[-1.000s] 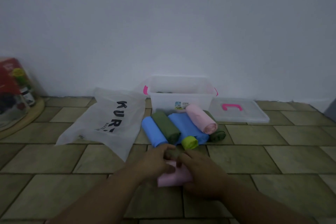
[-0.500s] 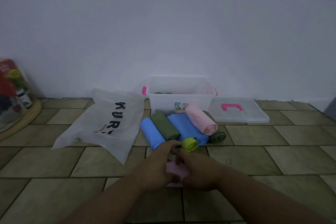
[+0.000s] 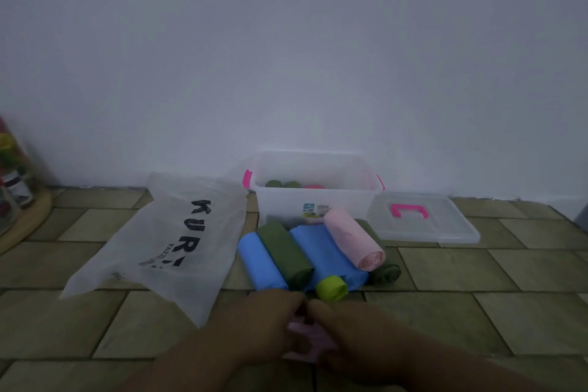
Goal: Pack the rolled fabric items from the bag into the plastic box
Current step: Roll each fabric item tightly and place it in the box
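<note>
Left hand: your left hand (image 3: 267, 325) lies low in the frame, its grip closed on the left end of a pink cloth (image 3: 306, 338), fingers curled onto it.
Right hand: your right hand (image 3: 346, 334) meets it from the other side, grip likewise clenched on the same cloth; the fingertips of both hands touch above it.
Pink cloth: it sits on the floor (image 3: 445, 321) between your hands, mostly covered by them; whether it is fully rolled cannot be told.
Pile: just beyond your hands, the rolls lie packed side by side in front of the box. A light blue roll (image 3: 259, 261) is at the left, a green roll (image 3: 286, 251) is next to it, then comes a blue roll (image 3: 324, 251). A pink roll (image 3: 353, 239) rests on top toward the right, a dark roll (image 3: 386, 274) shows from under it, and a lime roll (image 3: 331, 287) sits at the near edge, touching the blue one.
Box: the clear box (image 3: 286, 207) stands open against the wall (image 3: 286, 57), with pink handles at both ends. Two packed rolls (image 3: 275, 184), both green, and something pink-red show inside.
Lid: the lid (image 3: 445, 232) lies flat on the floor just right of the box, pink handle up.
Bag: the bag (image 3: 165, 242), white with black letters, lies flat to the left of the pile, its near corner close to your left hand.
Far left: jars (image 3: 14, 188) stand on a wooden tray (image 3: 35, 216), blurred.
</note>
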